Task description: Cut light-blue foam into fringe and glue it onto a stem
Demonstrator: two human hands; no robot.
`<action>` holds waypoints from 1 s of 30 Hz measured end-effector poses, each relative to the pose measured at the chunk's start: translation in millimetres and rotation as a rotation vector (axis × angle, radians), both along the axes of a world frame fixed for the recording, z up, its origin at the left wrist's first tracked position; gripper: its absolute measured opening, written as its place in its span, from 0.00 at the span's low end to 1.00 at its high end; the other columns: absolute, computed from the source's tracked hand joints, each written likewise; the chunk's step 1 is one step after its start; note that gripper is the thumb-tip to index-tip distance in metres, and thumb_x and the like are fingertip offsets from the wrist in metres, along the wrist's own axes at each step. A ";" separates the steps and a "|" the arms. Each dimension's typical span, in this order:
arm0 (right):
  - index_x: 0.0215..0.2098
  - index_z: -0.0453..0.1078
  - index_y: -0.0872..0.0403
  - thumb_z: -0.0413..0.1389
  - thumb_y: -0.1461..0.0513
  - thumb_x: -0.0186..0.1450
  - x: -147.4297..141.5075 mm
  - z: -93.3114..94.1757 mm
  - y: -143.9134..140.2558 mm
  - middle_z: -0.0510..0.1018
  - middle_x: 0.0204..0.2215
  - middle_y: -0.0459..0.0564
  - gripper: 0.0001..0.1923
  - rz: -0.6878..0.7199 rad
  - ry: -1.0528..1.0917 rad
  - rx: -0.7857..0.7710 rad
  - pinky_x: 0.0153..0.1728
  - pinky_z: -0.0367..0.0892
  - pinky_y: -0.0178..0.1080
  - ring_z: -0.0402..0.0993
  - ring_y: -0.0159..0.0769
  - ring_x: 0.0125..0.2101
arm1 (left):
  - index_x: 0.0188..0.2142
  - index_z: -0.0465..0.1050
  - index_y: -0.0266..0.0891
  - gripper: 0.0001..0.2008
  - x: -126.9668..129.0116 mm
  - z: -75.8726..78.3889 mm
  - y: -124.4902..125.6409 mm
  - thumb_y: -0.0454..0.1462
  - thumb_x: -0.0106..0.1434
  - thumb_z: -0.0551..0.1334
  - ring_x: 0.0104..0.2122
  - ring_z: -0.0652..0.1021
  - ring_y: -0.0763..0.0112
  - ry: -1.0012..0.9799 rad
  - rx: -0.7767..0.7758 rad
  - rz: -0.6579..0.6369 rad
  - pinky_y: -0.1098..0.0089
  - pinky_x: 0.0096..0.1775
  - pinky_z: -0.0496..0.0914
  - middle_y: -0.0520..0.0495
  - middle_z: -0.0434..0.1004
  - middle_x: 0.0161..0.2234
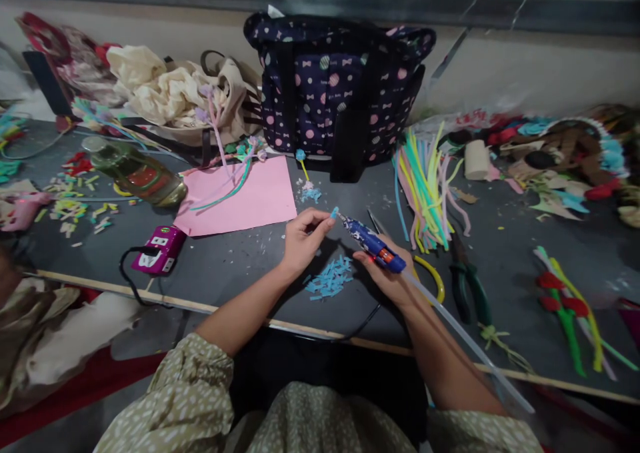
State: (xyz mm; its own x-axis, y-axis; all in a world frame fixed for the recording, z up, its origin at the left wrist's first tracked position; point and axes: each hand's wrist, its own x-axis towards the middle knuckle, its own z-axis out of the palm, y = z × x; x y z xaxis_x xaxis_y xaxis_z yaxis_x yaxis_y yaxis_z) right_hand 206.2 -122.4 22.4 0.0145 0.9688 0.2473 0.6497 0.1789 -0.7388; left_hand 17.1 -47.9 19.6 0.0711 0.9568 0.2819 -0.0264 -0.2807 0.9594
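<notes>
Between thumb and fingertips, my left hand point(305, 240) pinches a small blue piece point(335, 212). My right hand point(387, 276) is wrapped round a dark blue hot glue gun point(367, 240), its nozzle at or very near the blue piece; I cannot tell whether they touch. A long clear glue stick point(465, 340) trails from the gun's back end. Below my hands lies a heap of cut blue strips point(329, 278). A small stick with blue and pink fluffy ends point(306, 176) lies just beyond. Scissors with yellow handles point(433, 273) are partly hidden behind my right hand.
Green-handled pliers point(467, 280) and a bundle of coloured pipe cleaners point(425, 193) are at right. To the left are pink paper point(250, 200), a bottle point(143, 173) and a purple socket box point(160, 250) with a cable. A patterned bag point(320, 86) stands behind.
</notes>
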 end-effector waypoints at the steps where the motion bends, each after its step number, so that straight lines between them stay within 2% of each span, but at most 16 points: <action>1: 0.31 0.67 0.50 0.58 0.50 0.63 -0.1 0.2 0.2 0.71 0.24 0.43 0.13 0.004 0.009 -0.009 0.29 0.63 0.35 0.67 0.33 0.25 | 0.31 0.76 0.39 0.09 -0.2 -0.6 0.4 0.42 0.60 0.66 0.23 0.68 0.77 0.003 0.003 0.000 0.73 0.27 0.63 0.53 0.69 0.24; 10: 0.34 0.69 0.50 0.59 0.48 0.62 -0.2 2.3 0.4 0.75 0.25 0.44 0.14 -0.041 0.066 -0.107 0.30 0.65 0.36 0.70 0.35 0.27 | 0.30 0.76 0.39 0.09 -1.6 -3.3 6.9 0.43 0.59 0.67 0.23 0.68 0.77 0.005 0.020 0.039 0.72 0.27 0.63 0.53 0.69 0.24; 14: 0.35 0.69 0.49 0.58 0.48 0.62 0.6 5.4 3.0 0.75 0.27 0.45 0.14 -0.014 0.014 -0.138 0.32 0.65 0.38 0.71 0.37 0.29 | 0.30 0.75 0.40 0.10 -5.4 -3.5 14.0 0.44 0.58 0.68 0.21 0.66 0.78 -0.083 -0.047 0.107 0.73 0.24 0.62 0.53 0.68 0.23; 18: 0.35 0.67 0.49 0.56 0.53 0.64 1.9 8.3 7.3 0.75 0.28 0.45 0.09 0.015 -0.065 -0.160 0.32 0.63 0.37 0.72 0.38 0.30 | 0.31 0.74 0.40 0.10 -10.2 -3.8 20.5 0.44 0.58 0.68 0.20 0.66 0.78 -0.175 -0.070 0.168 0.74 0.23 0.62 0.53 0.69 0.23; 22: 0.35 0.66 0.48 0.56 0.55 0.62 2.3 7.8 10.5 0.76 0.28 0.45 0.06 0.035 -0.137 -0.232 0.29 0.62 0.36 0.74 0.40 0.30 | 0.30 0.73 0.40 0.12 -11.8 -1.2 21.7 0.45 0.58 0.68 0.20 0.66 0.78 -0.200 -0.067 0.184 0.74 0.22 0.63 0.53 0.69 0.24; 30: 0.36 0.64 0.47 0.58 0.55 0.59 -2.9 -1.9 13.0 0.78 0.28 0.46 0.10 0.106 -0.090 -0.280 0.28 0.63 0.36 0.75 0.41 0.28 | 0.30 0.74 0.41 0.10 -11.1 -0.6 20.5 0.44 0.58 0.68 0.21 0.66 0.78 -0.215 -0.052 0.182 0.74 0.22 0.63 0.51 0.69 0.24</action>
State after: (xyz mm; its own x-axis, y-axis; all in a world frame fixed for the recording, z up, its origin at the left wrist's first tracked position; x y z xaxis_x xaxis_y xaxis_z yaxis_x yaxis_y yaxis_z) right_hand 203.3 -109.4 20.5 -0.0997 0.9945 -0.0332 0.7033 0.0469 -0.7093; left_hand 5.9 -27.4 19.0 -0.1591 0.9620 0.2220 -0.1848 -0.2499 0.9505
